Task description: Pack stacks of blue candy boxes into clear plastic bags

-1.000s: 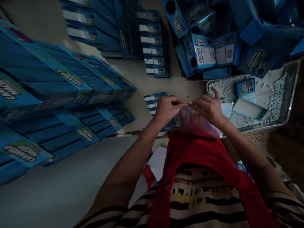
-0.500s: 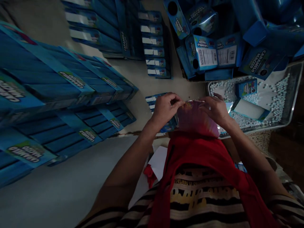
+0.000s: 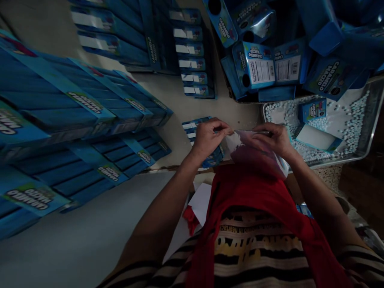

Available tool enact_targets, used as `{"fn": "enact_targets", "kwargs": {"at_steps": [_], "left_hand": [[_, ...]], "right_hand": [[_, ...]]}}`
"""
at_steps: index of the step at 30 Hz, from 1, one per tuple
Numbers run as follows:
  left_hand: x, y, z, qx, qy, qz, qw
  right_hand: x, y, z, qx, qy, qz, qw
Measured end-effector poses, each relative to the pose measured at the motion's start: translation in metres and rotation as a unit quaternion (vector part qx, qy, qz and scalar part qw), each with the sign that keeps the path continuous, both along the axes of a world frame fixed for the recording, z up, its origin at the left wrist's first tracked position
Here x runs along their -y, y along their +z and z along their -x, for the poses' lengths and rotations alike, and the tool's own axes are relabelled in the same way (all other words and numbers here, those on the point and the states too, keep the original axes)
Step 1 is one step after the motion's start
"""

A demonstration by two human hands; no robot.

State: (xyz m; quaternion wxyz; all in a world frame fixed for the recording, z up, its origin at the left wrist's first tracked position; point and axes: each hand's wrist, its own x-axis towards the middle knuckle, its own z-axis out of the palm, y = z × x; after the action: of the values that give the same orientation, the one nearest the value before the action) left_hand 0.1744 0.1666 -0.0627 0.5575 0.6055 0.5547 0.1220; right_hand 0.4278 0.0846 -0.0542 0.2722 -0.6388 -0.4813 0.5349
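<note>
- Head view, centre of the frame: we see a glossy sheet [image 3: 250,149], partly translucent, with white and reddish-purple areas, stretched between two bare hands just above a red apron [image 3: 247,190].
- Head view, left of centre: we note the left hand [image 3: 207,140] nearly closed, thumb and forefinger pinched together on the upper left corner of the glossy sheet.
- Head view, right of centre: we find the right hand [image 3: 275,139] partly closed, its bent fingers and thumb gripping the sheet near its upper right edge.
- Head view, beside the left hand: we observe a short row of small blue boxes [image 3: 190,125], partly hidden by that hand, on the table [image 3: 232,114].
- Head view, right of the frame: we mark a metal tray [image 3: 336,161] holding pale pellets [image 3: 354,120], an upright-lettered blue carton [image 3: 312,110] and an open box [image 3: 318,138] with a pale interior.
- Head view, upper right: we see a heap of blue packages [image 3: 256,66], several with round dark openings.
- Head view, left and upper left: we distinguish stacked blue bundles [image 3: 90,103] bound by lettered bands.
- Head view, lower centre: we identify a striped shirt [image 3: 264,256] beneath the apron.
</note>
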Motion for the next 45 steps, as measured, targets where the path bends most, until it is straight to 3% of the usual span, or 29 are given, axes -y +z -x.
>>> {"fn": "enact_targets", "kwargs": {"at_steps": [7, 11, 15, 19, 25, 34, 38, 42, 45], "left_hand": [[0.002, 0.007, -0.003, -0.022, -0.031, -0.071, 0.997], [0.006, 0.005, -0.008, -0.019, 0.013, -0.016, 1.0], [0.005, -0.01, -0.016, -0.027, 0.062, 0.008, 0.998], [-0.003, -0.032, -0.026, 0.002, 0.025, 0.028, 0.999], [-0.002, -0.051, -0.037, 0.031, 0.026, 0.025, 0.999], [0.017, -0.03, -0.022, -0.023, 0.061, -0.021, 0.998], [0.021, -0.028, -0.021, -0.028, 0.069, -0.027, 0.997], [0.019, -0.038, -0.023, 0.013, 0.15, 0.039, 0.988], [0.016, -0.048, -0.025, 0.056, 0.225, 0.118, 0.966]], "right_hand": [[-0.003, -0.003, -0.001, 0.048, 0.025, -0.005, 0.999], [-0.007, -0.009, -0.008, 0.093, 0.081, -0.053, 0.991], [-0.013, -0.009, -0.015, 0.128, 0.104, -0.023, 0.986], [-0.019, -0.007, -0.022, 0.241, 0.12, 0.035, 0.962], [-0.029, -0.016, -0.018, 0.239, 0.166, -0.057, 0.955], [-0.03, -0.032, -0.009, 0.155, 0.172, -0.111, 0.966], [-0.039, -0.033, 0.005, 0.176, 0.187, -0.11, 0.96], [-0.046, -0.03, 0.017, 0.25, 0.216, -0.083, 0.94], [-0.042, -0.022, 0.026, 0.32, 0.202, -0.095, 0.921]]}}
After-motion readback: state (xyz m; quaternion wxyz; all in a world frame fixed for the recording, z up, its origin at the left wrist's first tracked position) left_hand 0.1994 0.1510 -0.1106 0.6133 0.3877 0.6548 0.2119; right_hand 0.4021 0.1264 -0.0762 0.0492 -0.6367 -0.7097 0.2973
